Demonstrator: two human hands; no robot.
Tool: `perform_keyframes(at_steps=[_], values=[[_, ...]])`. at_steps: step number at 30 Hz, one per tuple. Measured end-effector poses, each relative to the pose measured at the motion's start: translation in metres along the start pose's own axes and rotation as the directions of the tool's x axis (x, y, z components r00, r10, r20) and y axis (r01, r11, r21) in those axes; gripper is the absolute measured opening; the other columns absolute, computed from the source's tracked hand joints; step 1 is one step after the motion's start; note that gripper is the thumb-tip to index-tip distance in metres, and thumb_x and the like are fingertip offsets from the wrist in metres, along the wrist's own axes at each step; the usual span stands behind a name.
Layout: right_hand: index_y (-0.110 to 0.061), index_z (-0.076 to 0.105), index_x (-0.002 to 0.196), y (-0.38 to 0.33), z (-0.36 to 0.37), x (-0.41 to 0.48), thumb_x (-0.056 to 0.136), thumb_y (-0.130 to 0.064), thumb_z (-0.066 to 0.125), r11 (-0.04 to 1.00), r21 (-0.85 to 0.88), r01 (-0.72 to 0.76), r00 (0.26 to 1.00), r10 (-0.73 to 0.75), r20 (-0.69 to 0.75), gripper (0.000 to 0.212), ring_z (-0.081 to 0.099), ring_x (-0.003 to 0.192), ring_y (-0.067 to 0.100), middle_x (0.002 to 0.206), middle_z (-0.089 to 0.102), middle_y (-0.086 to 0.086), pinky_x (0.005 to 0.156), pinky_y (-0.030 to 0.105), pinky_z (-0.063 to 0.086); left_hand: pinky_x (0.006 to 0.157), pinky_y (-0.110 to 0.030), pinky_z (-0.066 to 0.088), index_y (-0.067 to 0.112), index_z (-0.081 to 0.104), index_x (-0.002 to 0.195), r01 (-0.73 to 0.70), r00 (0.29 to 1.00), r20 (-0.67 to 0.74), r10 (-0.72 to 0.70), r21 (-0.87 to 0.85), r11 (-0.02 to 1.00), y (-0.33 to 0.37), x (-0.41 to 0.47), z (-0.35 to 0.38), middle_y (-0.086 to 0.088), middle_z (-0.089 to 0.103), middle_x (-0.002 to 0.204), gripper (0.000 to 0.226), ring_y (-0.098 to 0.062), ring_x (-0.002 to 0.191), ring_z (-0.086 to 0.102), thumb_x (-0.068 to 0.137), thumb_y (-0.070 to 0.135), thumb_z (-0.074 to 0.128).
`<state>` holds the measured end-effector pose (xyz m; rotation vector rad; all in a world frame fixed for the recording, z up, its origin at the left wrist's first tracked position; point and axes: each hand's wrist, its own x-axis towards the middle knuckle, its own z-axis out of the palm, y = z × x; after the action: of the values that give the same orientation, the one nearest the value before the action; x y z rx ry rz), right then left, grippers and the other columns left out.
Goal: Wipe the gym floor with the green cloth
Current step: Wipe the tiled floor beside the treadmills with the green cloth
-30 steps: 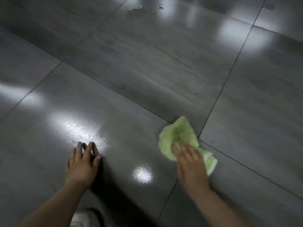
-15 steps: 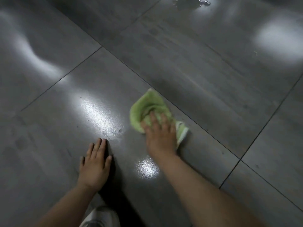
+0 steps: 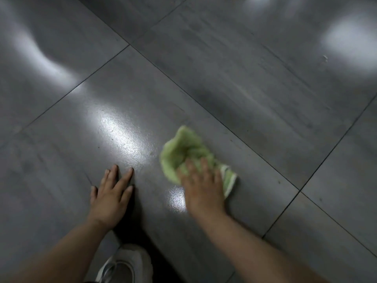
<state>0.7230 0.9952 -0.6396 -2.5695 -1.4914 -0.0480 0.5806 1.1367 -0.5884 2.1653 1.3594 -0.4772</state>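
Note:
A crumpled green cloth (image 3: 184, 149) with a pale striped edge lies on the glossy grey tiled floor (image 3: 255, 94), near the middle of a large tile. My right hand (image 3: 202, 185) presses down on its near half, fingers spread over the fabric and blurred by motion. The cloth's far part sticks out beyond my fingertips. My left hand (image 3: 112, 196) rests flat on the floor to the left of the cloth, fingers extended, holding nothing. A bright wet-looking sheen (image 3: 122, 133) lies on the tile between the two hands.
Dark grout lines (image 3: 224, 125) cross the floor diagonally. A white shoe (image 3: 124, 264) shows at the bottom edge, below my left hand. Light reflections (image 3: 350, 41) glare at the far right and far left of the floor.
My right hand swept the cloth leftward from the grout-line corner toward my left hand, then slightly back right. The left hand stayed planted on the floor.

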Motion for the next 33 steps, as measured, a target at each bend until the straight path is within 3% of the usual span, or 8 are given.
perform_keyframes(at_steps=[6, 9, 13, 18, 22, 26, 29, 33], values=[[-0.027, 0.044, 0.113, 0.063, -0.002, -0.077, 0.096, -0.015, 0.025, 0.864, 0.058, 0.500, 0.865, -0.501, 0.011, 0.028, 0.015, 0.140, 0.029, 0.127, 0.047, -0.002, 0.113, 0.047, 0.009, 0.117, -0.045, 0.003, 0.035, 0.012, 0.141, -0.002, 0.998, 0.058, -0.002, 0.057, 0.998, 0.000, 0.000, -0.005, 0.001, -0.003, 0.157, 0.055, -0.016, 0.144, -0.006, 0.092, 0.036, 0.038], [-0.020, 0.047, 0.117, 0.171, -0.033, -0.034, 0.078, -0.020, 0.038, 0.991, -0.124, 0.049, 0.999, -0.051, -0.018, 0.040, 0.040, 0.120, 0.042, 0.120, 0.064, 0.016, 0.096, 0.060, 0.036, 0.118, -0.044, 0.006, 0.034, 0.014, 0.141, -0.002, 0.997, 0.083, -0.004, 0.079, 0.997, 0.003, 0.000, -0.006, -0.002, -0.002, 0.157, 0.057, -0.021, 0.144, -0.005, 0.091, 0.038, 0.041], [-0.010, 0.053, 0.127, 0.175, -0.051, -0.022, 0.082, -0.021, 0.043, 0.769, 0.034, -0.639, 0.769, 0.637, 0.061, 0.048, 0.031, 0.131, 0.047, 0.142, 0.044, 0.019, 0.101, 0.065, 0.024, 0.117, -0.036, 0.010, 0.024, 0.020, 0.141, -0.010, 0.988, 0.157, -0.008, 0.118, 0.993, 0.011, 0.006, -0.015, -0.015, 0.004, 0.155, 0.056, -0.031, 0.143, 0.006, 0.091, 0.030, 0.044], [-0.033, 0.063, 0.103, 0.015, -0.014, -0.117, 0.070, -0.029, 0.038, 0.993, 0.021, -0.114, 0.993, 0.114, 0.015, 0.041, 0.041, 0.115, 0.026, 0.116, 0.068, -0.005, 0.105, 0.048, 0.018, 0.115, -0.042, 0.016, 0.020, 0.024, 0.140, -0.140, 0.986, 0.113, 0.124, 0.146, 0.979, 0.042, 0.000, -0.011, -0.013, 0.006, 0.156, 0.052, -0.030, 0.143, 0.010, 0.092, 0.024, 0.042], [-0.038, 0.063, 0.099, 0.038, -0.022, -0.171, 0.087, -0.028, 0.039, 0.969, -0.013, 0.247, 0.964, -0.245, 0.106, 0.029, 0.042, 0.116, 0.021, 0.120, 0.064, -0.015, 0.110, 0.047, 0.007, 0.117, -0.041, 0.010, 0.017, 0.022, 0.141, -0.339, 0.940, 0.096, 0.329, 0.116, 0.934, 0.086, -0.022, 0.020, -0.012, 0.006, 0.155, 0.058, -0.027, 0.144, 0.004, 0.090, 0.034, 0.044], [-0.030, 0.050, 0.113, 0.187, -0.052, -0.174, 0.071, -0.025, 0.037, 0.943, -0.167, -0.287, 0.957, 0.288, -0.021, 0.045, 0.041, 0.118, 0.030, 0.117, 0.068, 0.006, 0.107, 0.051, 0.025, 0.115, -0.048, 0.012, 0.034, 0.011, 0.141, -0.352, 0.928, 0.207, 0.310, 0.211, 0.912, 0.113, -0.045, 0.059, 0.001, -0.004, 0.157, 0.061, -0.020, 0.144, -0.006, 0.087, 0.051, 0.034], [-0.016, 0.058, 0.116, 0.223, -0.071, -0.177, 0.070, -0.027, 0.033, 0.691, -0.061, -0.720, 0.694, 0.716, -0.075, 0.053, 0.050, 0.116, 0.048, 0.125, 0.061, 0.018, 0.087, 0.069, 0.037, 0.112, -0.053, 0.015, 0.040, 0.007, 0.140, -0.302, 0.944, 0.224, 0.244, 0.280, 0.911, 0.126, -0.052, 0.070, 0.005, -0.011, 0.156, 0.061, -0.019, 0.144, -0.012, 0.089, 0.048, 0.037], [-0.027, 0.051, 0.112, 0.086, -0.033, -0.185, 0.075, -0.026, 0.036, 0.760, -0.034, -0.649, 0.760, 0.647, -0.065, 0.040, 0.034, 0.128, 0.035, 0.131, 0.050, 0.005, 0.099, 0.052, 0.032, 0.113, -0.051, 0.016, 0.039, 0.004, 0.141, -0.294, 0.943, 0.253, 0.218, 0.324, 0.899, 0.127, -0.051, 0.066, 0.004, -0.012, 0.156, 0.063, -0.020, 0.143, -0.013, 0.089, 0.047, 0.038]])
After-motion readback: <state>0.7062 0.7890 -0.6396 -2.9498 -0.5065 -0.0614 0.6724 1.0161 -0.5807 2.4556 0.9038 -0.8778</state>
